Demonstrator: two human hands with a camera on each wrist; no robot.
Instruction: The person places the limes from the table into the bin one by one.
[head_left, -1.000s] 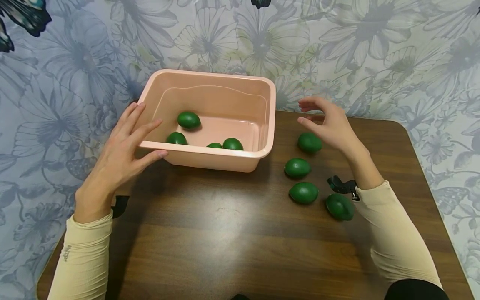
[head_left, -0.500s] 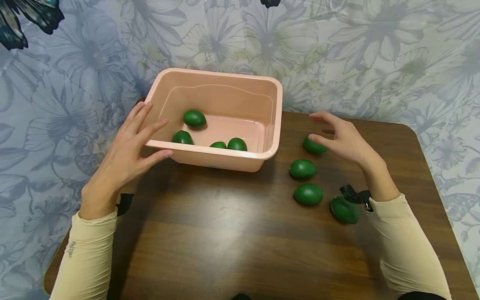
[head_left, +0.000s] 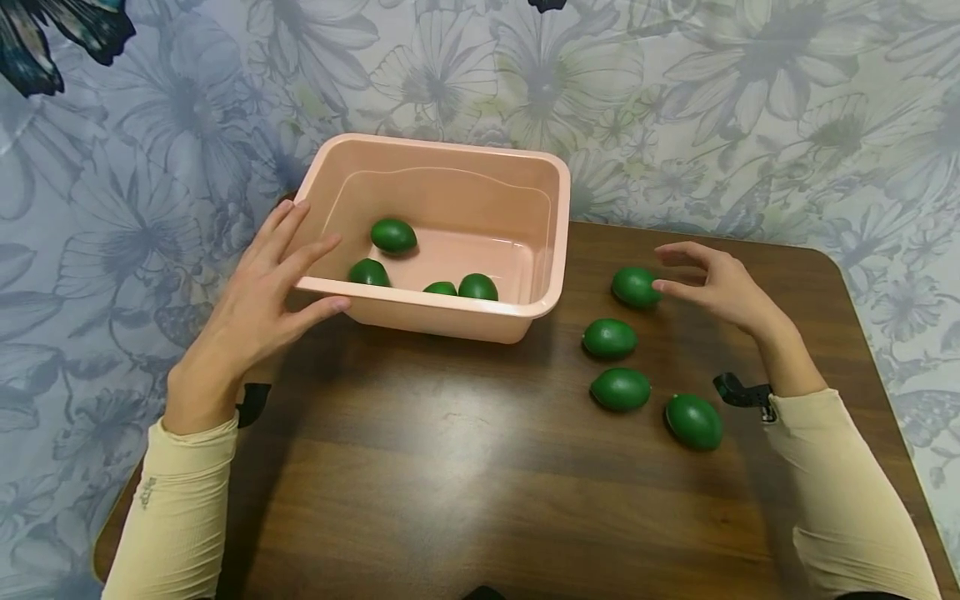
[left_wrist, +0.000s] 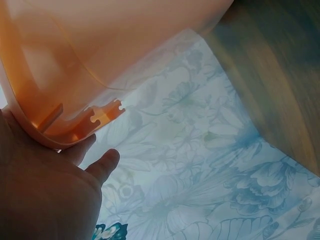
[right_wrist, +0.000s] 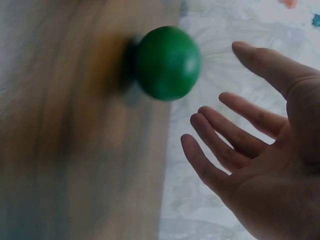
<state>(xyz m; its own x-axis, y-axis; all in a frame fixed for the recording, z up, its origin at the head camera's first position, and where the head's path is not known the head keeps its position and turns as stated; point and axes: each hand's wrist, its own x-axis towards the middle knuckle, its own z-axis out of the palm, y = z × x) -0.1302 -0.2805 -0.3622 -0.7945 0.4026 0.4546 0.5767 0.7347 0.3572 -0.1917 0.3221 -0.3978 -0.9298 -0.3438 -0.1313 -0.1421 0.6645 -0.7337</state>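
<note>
A peach plastic tub [head_left: 442, 321] stands at the back of the table, with several green limes inside, one lime [head_left: 393, 237] lying nearest its left side. My left hand [head_left: 251, 304] rests at the tub's left front corner, fingers extended along the rim and thumb over the front edge. From below, the left wrist view shows the hand [left_wrist: 55, 185] at the tub's rim [left_wrist: 30, 125]. My right hand [head_left: 723, 287] holds nothing, its fingers loosely bent beside the farthest loose lime [head_left: 634, 287]. In the right wrist view its fingers are spread, apart from a lime [right_wrist: 168, 63].
Three more limes lie on the brown wooden table [head_left: 420, 500] to the right of the tub: one lime [head_left: 609, 338], another lime [head_left: 620, 389] and the nearest lime [head_left: 693, 422]. Floral wallpaper [head_left: 675, 100] covers the wall right behind the table.
My right hand has moved right and slightly down, from above the farthest loose lime to its right side. My left hand stays at the tub's corner. The view has shifted slightly.
</note>
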